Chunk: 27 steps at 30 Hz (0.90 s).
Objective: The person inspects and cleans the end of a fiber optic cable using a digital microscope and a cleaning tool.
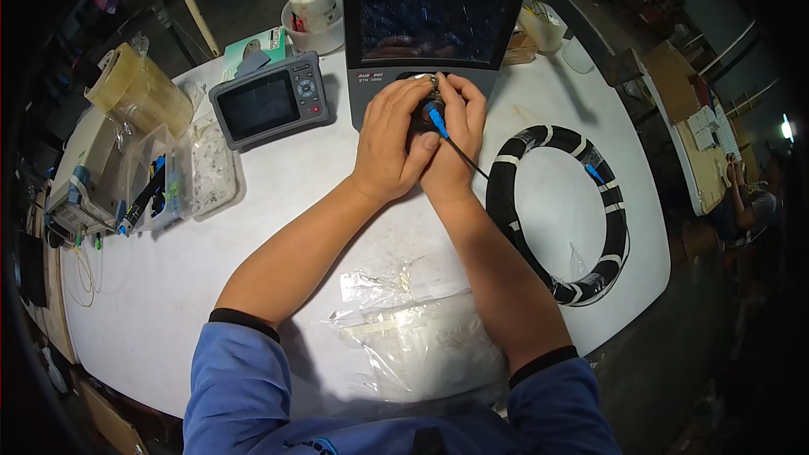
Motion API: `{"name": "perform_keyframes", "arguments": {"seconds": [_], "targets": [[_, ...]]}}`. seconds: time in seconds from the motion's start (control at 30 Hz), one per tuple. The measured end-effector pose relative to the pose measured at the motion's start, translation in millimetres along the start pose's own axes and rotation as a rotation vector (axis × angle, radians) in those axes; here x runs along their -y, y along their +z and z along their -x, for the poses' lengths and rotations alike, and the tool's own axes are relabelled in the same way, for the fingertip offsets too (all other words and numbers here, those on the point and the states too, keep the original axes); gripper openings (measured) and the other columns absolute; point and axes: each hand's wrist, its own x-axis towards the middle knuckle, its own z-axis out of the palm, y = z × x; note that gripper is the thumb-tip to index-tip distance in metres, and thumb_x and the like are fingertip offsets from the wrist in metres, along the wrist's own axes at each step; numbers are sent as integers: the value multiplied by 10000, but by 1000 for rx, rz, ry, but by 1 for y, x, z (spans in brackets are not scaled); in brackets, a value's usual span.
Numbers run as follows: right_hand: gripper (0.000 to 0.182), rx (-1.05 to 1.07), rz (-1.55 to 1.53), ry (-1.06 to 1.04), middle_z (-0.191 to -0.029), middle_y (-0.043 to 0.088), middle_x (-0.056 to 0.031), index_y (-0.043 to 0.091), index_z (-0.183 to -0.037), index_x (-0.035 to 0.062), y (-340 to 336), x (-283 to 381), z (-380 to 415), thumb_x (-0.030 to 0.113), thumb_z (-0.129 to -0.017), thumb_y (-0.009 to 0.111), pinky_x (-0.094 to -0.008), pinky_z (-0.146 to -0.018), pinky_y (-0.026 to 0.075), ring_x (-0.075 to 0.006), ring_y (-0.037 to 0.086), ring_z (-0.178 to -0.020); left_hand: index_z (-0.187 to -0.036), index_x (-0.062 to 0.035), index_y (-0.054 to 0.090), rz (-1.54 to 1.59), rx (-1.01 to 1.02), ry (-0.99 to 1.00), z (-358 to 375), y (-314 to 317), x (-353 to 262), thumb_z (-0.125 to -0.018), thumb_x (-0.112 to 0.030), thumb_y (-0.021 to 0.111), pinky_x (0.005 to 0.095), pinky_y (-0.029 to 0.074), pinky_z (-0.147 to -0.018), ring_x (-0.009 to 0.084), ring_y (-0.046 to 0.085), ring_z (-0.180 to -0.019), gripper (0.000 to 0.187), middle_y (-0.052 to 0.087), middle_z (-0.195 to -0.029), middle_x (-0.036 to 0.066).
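My left hand (392,139) and my right hand (462,122) meet at the base of a grey device with a large dark screen (425,13). Between them sits a blue fiber-optic connector (436,118), its tip against a dark fitting on the device. The right fingers close along the connector's side. Curled over the fitting from the left, my left fingers hide what they grip, and its thumb lies just below the connector. A thin black cable (466,163) leads from the connector to a coil of black cable (503,194) banded with white tape.
Left of the device stands a handheld tester (259,108). Farther left are a clear bin (160,181), a tape roll (139,88) and a grey instrument (84,173). A bottle (313,4) stands behind. Plastic bags (421,345) lie between my forearms. Another person's arm (737,194) shows far right.
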Motion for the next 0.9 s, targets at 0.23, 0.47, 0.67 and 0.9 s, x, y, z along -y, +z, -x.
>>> {"name": "perform_keyframes", "arguments": {"seconds": [0.23, 0.47, 0.67, 0.9], "targets": [[475, -5, -10, -12, -1331, 546, -160, 629, -1364, -4, -1, -2, 2, 87, -901, 677, -412, -1034, 468, -335, 556, -1208, -1431, 38, 534, -22, 34, 12, -1, -1, 3, -1034, -433, 522, 490, 418, -1125, 426, 537, -1325, 616, 597, -1409, 238], [549, 1, 19, -58, -1351, 536, -186, 592, -1383, -11, -1, -6, 4, 137, -878, 747, -387, -1026, 506, -324, 589, -1216, -1435, 23, 530, 16, 31, -6, -2, -1, 4, -996, -442, 594, 501, 383, -1126, 421, 529, -1331, 643, 597, -1419, 212], [490, -12, -16, -38, -1361, 533, -177, 578, -1363, 1, -1, -2, 2, 165, -911, 670, -441, -1055, 466, -365, 547, -1250, -1420, 32, 526, 24, 6, -10, 1, 2, 5, -990, -446, 609, 506, 390, -1123, 431, 533, -1316, 648, 596, -1411, 224], [510, 0, -17, -34, -1364, 533, -186, 567, -1370, 6, -1, -2, 3, 177, -901, 676, -443, -1057, 467, -372, 549, -1255, -1389, 35, 536, 29, 5, 7, 1, 0, 5, -986, -434, 622, 508, 409, -1111, 441, 550, -1284, 624, 592, -1409, 233]]}}
